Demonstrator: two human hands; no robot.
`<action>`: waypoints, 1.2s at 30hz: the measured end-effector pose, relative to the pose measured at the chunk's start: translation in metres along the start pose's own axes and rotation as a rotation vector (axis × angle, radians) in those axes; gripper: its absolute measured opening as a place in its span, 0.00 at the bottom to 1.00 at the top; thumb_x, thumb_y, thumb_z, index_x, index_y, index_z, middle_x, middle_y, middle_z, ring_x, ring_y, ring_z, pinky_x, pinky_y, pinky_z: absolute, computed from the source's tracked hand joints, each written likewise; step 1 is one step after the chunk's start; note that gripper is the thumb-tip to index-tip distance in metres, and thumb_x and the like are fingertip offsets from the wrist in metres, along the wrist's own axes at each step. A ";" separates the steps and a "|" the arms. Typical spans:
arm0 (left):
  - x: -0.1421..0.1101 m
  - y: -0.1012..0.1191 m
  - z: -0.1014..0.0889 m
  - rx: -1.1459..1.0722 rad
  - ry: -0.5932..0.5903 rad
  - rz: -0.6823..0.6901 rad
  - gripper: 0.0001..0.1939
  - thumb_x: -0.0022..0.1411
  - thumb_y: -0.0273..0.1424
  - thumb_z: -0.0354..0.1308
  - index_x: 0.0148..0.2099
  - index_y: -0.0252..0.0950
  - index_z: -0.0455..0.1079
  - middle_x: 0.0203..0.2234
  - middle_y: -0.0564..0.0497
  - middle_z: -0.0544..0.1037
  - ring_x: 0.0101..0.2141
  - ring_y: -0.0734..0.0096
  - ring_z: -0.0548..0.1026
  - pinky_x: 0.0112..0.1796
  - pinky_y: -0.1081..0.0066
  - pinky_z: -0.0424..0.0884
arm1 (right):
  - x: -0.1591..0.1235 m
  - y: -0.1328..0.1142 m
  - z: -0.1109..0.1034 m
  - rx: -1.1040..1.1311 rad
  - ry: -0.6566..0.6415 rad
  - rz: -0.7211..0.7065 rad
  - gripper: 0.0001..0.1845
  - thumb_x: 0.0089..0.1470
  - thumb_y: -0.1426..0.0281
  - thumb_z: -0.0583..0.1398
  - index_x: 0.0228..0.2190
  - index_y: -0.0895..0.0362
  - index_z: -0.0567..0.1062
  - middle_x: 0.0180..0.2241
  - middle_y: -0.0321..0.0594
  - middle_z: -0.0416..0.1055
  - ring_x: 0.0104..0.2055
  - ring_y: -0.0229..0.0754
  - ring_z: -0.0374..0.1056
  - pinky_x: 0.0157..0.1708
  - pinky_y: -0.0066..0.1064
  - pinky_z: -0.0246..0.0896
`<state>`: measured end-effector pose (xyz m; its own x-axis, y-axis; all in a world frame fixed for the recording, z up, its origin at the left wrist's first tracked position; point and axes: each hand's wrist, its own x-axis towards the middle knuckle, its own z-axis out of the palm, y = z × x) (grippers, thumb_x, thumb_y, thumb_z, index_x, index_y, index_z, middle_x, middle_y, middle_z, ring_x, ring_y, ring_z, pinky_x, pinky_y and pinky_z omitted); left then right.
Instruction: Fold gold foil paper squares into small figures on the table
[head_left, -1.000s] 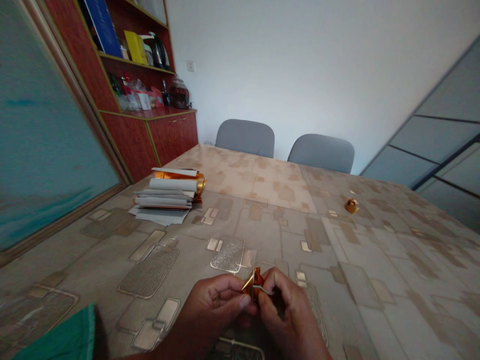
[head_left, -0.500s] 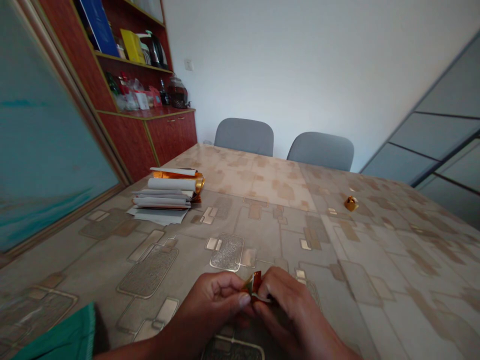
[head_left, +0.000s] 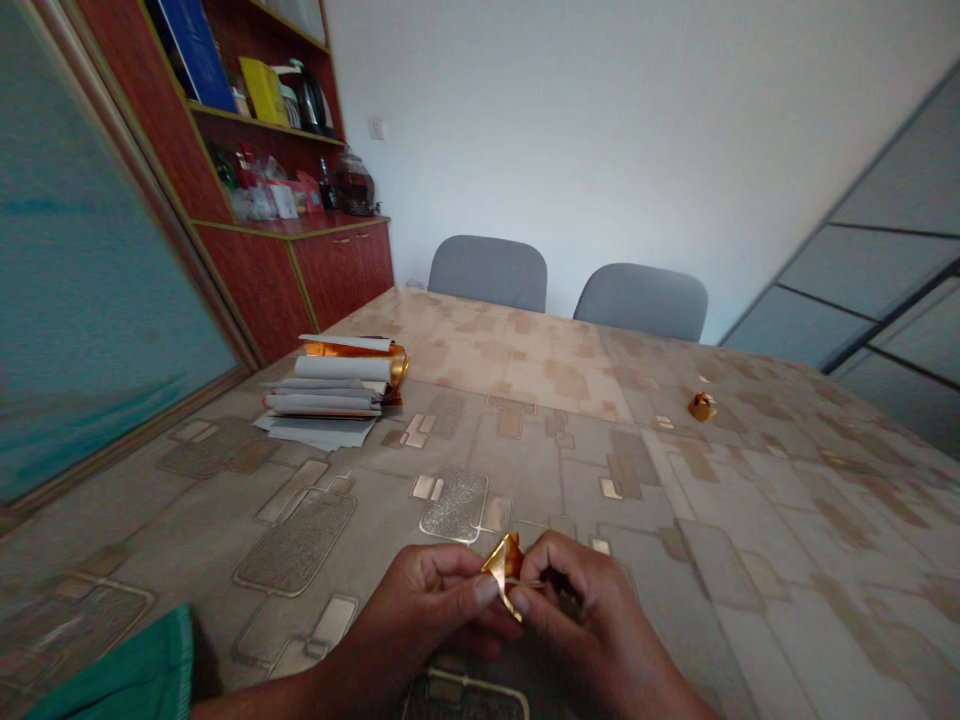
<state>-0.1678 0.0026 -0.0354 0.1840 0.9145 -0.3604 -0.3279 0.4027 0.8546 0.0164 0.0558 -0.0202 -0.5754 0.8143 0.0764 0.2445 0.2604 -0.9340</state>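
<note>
Both of my hands pinch a small piece of gold foil paper, partly folded, just above the near edge of the table. My left hand grips its left side between thumb and fingers. My right hand pinches its right side, fingers curled. A stack of gold-and-white foil sheets lies at the far left of the table. One small folded gold piece sits alone at the far right.
Two grey chairs stand at the table's far side. A red wooden cabinet with shelves of bottles and a kettle lines the left wall. Green cloth shows at the lower left corner.
The gold paper has turned between my fingers, showing more of its shiny gold face. My hands stayed in place near the table's front edge.
</note>
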 end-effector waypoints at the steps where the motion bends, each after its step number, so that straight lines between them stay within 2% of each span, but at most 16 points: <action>1: -0.001 0.001 0.000 0.001 -0.004 0.004 0.21 0.58 0.47 0.68 0.37 0.31 0.79 0.32 0.42 0.85 0.35 0.62 0.83 0.33 0.73 0.75 | 0.000 0.000 0.000 -0.018 0.006 0.000 0.12 0.58 0.66 0.60 0.24 0.55 0.68 0.23 0.32 0.64 0.25 0.36 0.57 0.24 0.27 0.49; 4: -0.001 0.006 0.002 -0.003 -0.019 0.018 0.22 0.61 0.48 0.65 0.38 0.31 0.78 0.34 0.41 0.85 0.36 0.61 0.84 0.34 0.72 0.76 | 0.000 0.001 -0.003 -0.066 0.017 -0.021 0.09 0.57 0.67 0.60 0.25 0.55 0.70 0.24 0.33 0.67 0.26 0.37 0.60 0.26 0.28 0.50; 8: -0.001 0.011 0.001 0.001 -0.034 -0.013 0.22 0.57 0.48 0.69 0.37 0.32 0.77 0.32 0.43 0.85 0.35 0.62 0.83 0.35 0.71 0.76 | 0.002 0.005 -0.006 -0.010 0.018 -0.059 0.07 0.54 0.68 0.62 0.26 0.55 0.72 0.26 0.34 0.69 0.28 0.38 0.63 0.28 0.29 0.53; 11: 0.000 0.010 -0.001 0.022 -0.079 -0.037 0.21 0.57 0.47 0.69 0.34 0.32 0.77 0.31 0.44 0.84 0.36 0.61 0.83 0.35 0.71 0.76 | 0.002 0.009 -0.006 0.076 0.008 -0.032 0.09 0.52 0.68 0.64 0.24 0.55 0.71 0.24 0.33 0.68 0.26 0.37 0.60 0.26 0.28 0.51; 15: 0.002 0.008 -0.007 0.023 -0.143 -0.084 0.22 0.54 0.47 0.72 0.36 0.32 0.78 0.32 0.45 0.84 0.37 0.62 0.83 0.35 0.71 0.76 | 0.001 0.009 -0.006 0.109 -0.013 0.030 0.10 0.51 0.68 0.65 0.23 0.55 0.71 0.21 0.30 0.64 0.23 0.35 0.56 0.23 0.27 0.47; 20: 0.008 0.010 -0.014 0.012 -0.236 -0.183 0.22 0.49 0.44 0.75 0.39 0.32 0.79 0.35 0.45 0.85 0.36 0.64 0.83 0.35 0.72 0.76 | 0.002 0.009 -0.011 0.016 -0.061 -0.078 0.07 0.55 0.69 0.64 0.26 0.55 0.76 0.27 0.35 0.72 0.29 0.39 0.66 0.29 0.29 0.56; 24: 0.008 0.009 -0.016 0.033 -0.267 -0.148 0.21 0.54 0.43 0.72 0.44 0.34 0.79 0.38 0.46 0.84 0.39 0.66 0.82 0.37 0.73 0.75 | 0.003 0.009 -0.012 -0.042 -0.041 -0.138 0.08 0.57 0.71 0.64 0.25 0.55 0.77 0.27 0.36 0.73 0.31 0.40 0.68 0.32 0.30 0.58; 30: 0.004 0.005 -0.015 0.107 -0.308 -0.063 0.15 0.61 0.41 0.66 0.45 0.35 0.80 0.36 0.49 0.82 0.41 0.65 0.79 0.39 0.72 0.74 | 0.002 0.007 -0.008 -0.014 -0.024 -0.138 0.09 0.56 0.71 0.64 0.25 0.54 0.77 0.26 0.35 0.72 0.31 0.40 0.68 0.32 0.30 0.57; 36: 0.005 0.002 -0.012 0.117 -0.320 -0.030 0.13 0.62 0.38 0.65 0.45 0.35 0.80 0.34 0.50 0.81 0.39 0.67 0.78 0.37 0.74 0.73 | 0.004 0.004 -0.002 -0.036 -0.018 -0.135 0.08 0.54 0.75 0.65 0.24 0.55 0.76 0.26 0.33 0.70 0.30 0.37 0.67 0.30 0.27 0.56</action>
<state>-0.1790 0.0082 -0.0397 0.4793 0.8361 -0.2668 -0.2125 0.4055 0.8890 0.0171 0.0615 -0.0231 -0.6189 0.7611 0.1940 0.1915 0.3858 -0.9025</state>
